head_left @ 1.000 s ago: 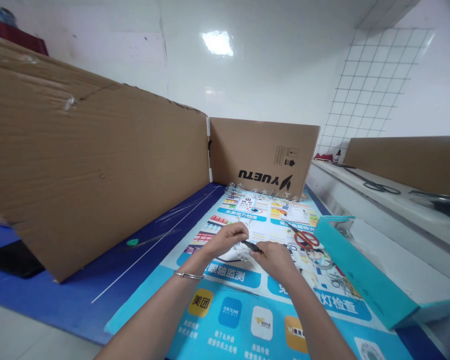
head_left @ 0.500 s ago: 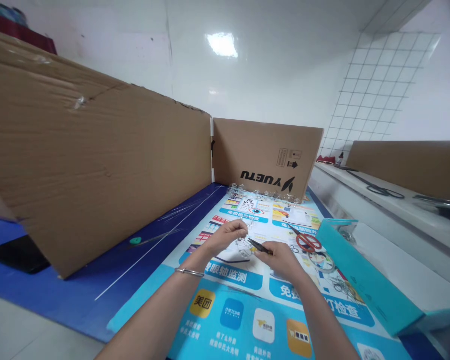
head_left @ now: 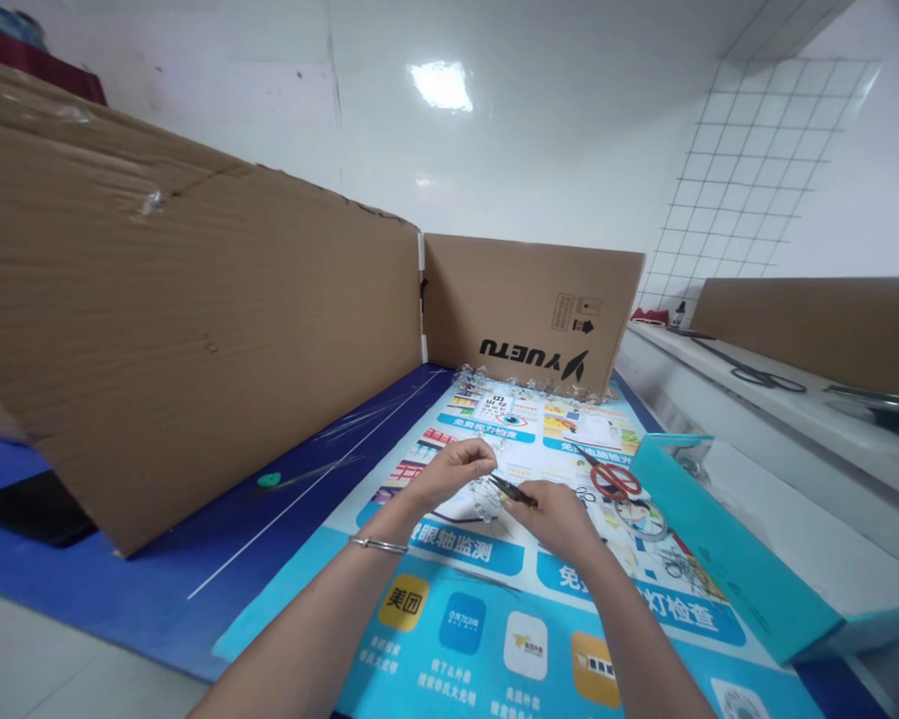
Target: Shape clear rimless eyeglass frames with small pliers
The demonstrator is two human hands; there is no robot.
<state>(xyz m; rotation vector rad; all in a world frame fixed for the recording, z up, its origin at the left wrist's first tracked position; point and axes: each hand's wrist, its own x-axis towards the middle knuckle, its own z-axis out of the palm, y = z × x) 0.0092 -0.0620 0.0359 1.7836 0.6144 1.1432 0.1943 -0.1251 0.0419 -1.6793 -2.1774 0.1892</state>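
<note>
My left hand (head_left: 455,471), with a silver bangle (head_left: 379,544) on its wrist, is pinched closed at the middle of the printed sheet. What its fingertips hold is too small to name. My right hand (head_left: 552,514) is closed round dark pliers (head_left: 510,488), whose tips point left to just below my left fingertips. A clear, wiry beaded piece (head_left: 485,497) hangs or lies under my left hand, beside the plier tips.
Red-handled scissors (head_left: 615,481) and a ring-shaped coil (head_left: 641,520) lie right of my hands. A turquoise box (head_left: 741,559) stands at the right. Cardboard panels (head_left: 531,300) wall the left and back. Clear beaded pieces (head_left: 539,389) line the back panel.
The pliers and my right hand have shifted slightly left, closer to my left fingertips. My left hand has hardly moved.
</note>
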